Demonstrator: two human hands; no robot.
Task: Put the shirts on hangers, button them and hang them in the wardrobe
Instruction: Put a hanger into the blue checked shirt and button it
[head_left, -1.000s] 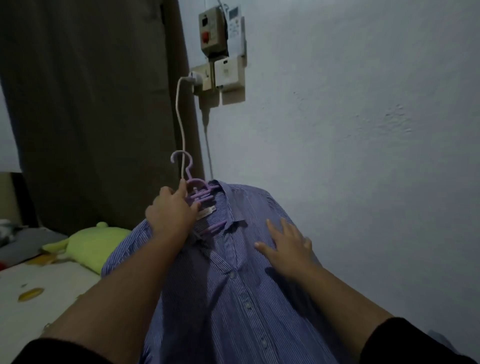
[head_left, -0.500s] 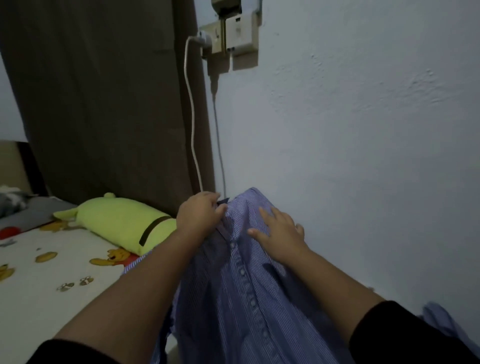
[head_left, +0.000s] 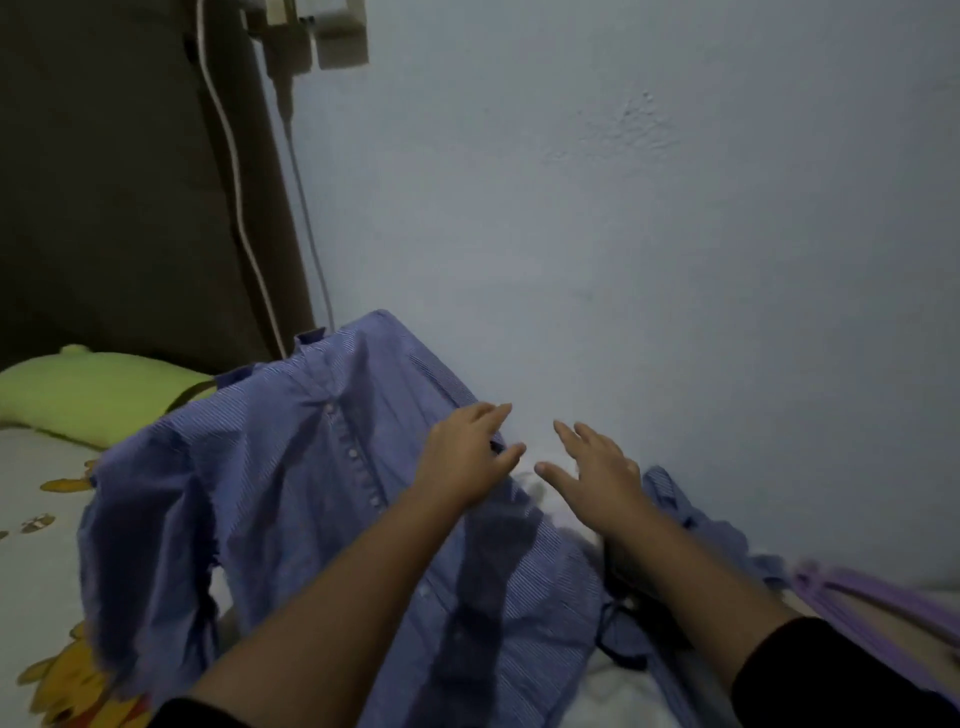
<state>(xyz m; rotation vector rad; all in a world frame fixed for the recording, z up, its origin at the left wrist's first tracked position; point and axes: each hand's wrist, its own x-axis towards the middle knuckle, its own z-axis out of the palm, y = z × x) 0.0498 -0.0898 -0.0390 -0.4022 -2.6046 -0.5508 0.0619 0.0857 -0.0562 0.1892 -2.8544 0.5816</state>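
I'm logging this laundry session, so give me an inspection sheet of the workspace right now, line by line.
Surface: bed sheet with yellow cartoon prints, partly covered by clothing.
Job's things: blue striped shirt lying spread on the bed, button row visible; purple hangers at the right edge, blurred.
Clutter: green pillow at the left; more blue fabric behind the right wrist.
Hands: left hand open, fingers straight above the shirt's edge; right hand open, spread, holding nothing.
Cables: white cable hanging from the wall sockets.
Surroundings: pale wall; dark curtain; no wardrobe seen.
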